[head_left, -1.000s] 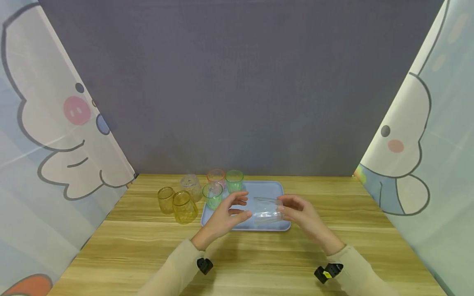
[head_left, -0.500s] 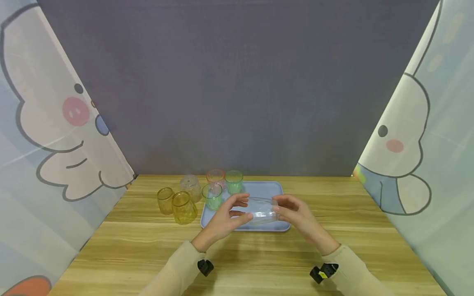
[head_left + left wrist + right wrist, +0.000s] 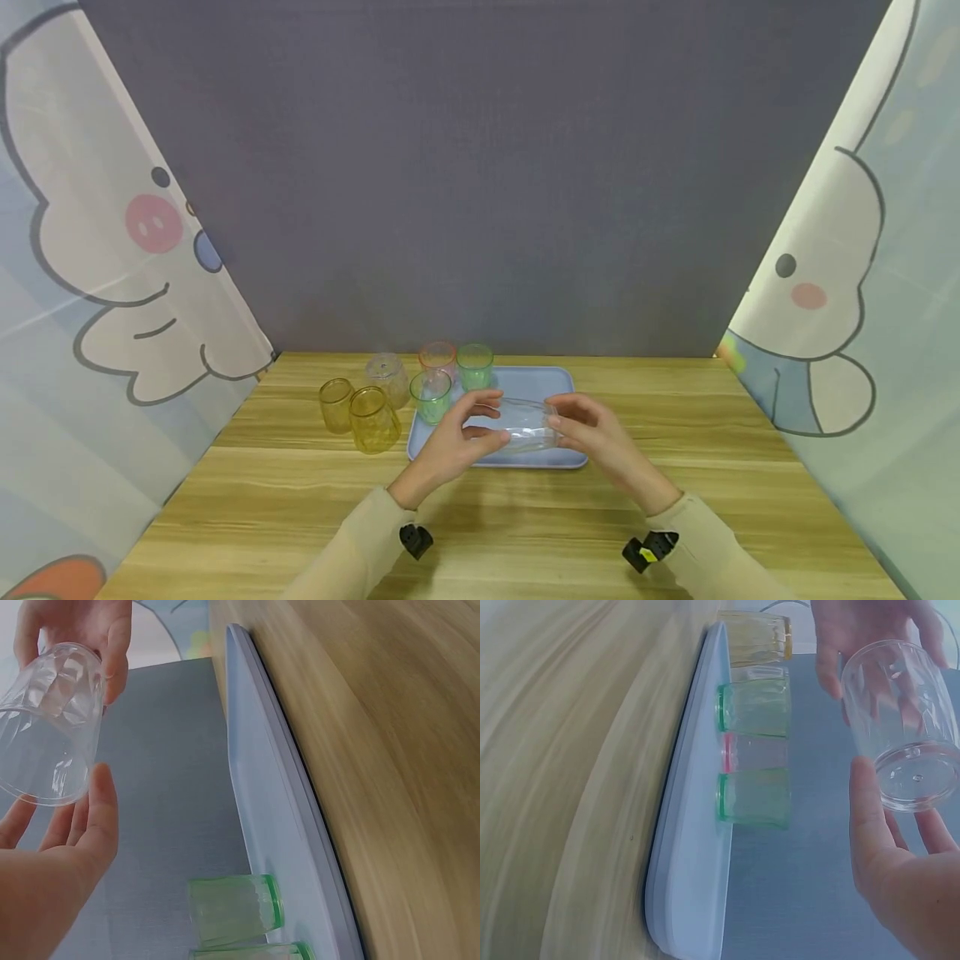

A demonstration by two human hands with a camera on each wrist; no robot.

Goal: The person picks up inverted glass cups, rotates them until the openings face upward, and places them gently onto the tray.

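Observation:
A clear drinking glass lies on its side in the air over the pale blue tray. My right hand pinches its base end, with the thumb on the near side and fingers behind, as the right wrist view shows. Around the rim end curves my left hand, thumb and fingers spread apart. In the left wrist view its fingertips sit right by the rim; whether they touch it is hard to tell. Two green glasses and a pink glass stand at the tray's left side.
Left of the tray, two amber glasses stand on the wooden table. Behind them is another clear glass. A grey backdrop rises at the table's far edge, with patterned cloth on both sides.
My right hand has moved left with the clear glass, bringing its rim between my left thumb and fingers. My left hand has barely moved, and the standing glasses stay put.

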